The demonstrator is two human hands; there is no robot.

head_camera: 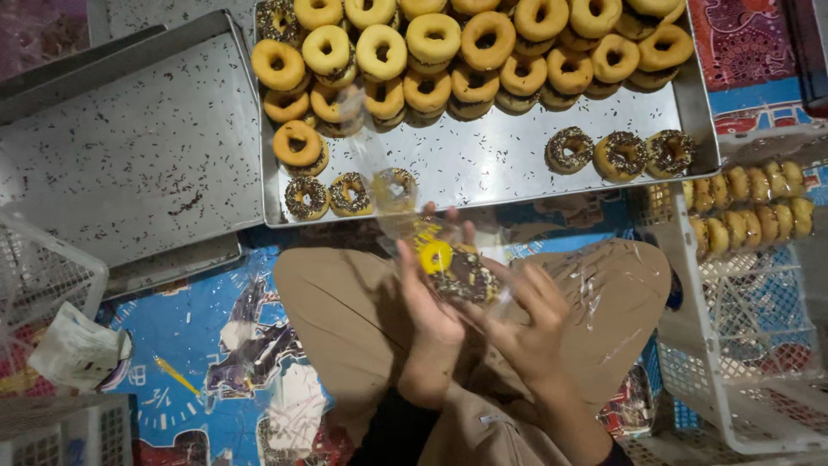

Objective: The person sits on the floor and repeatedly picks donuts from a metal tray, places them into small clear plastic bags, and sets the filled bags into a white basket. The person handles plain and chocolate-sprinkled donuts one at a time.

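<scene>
1. Left hand (431, 298) and right hand (526, 324) together grip a clear bag (448, 250) holding a sprinkled doughnut (466, 276) — above the lap.
2. Just beyond — a metal tray (517, 155) of plain and sprinkled doughnuts.
3. A white basket (742, 259) of packed doughnuts sits to the right.

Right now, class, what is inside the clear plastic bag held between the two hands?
Inside the clear plastic bag, a chocolate-sprinkled doughnut and a round yellow sticker show. The left hand and right hand cover the bag's lower part, so anything further inside is hidden.
</scene>
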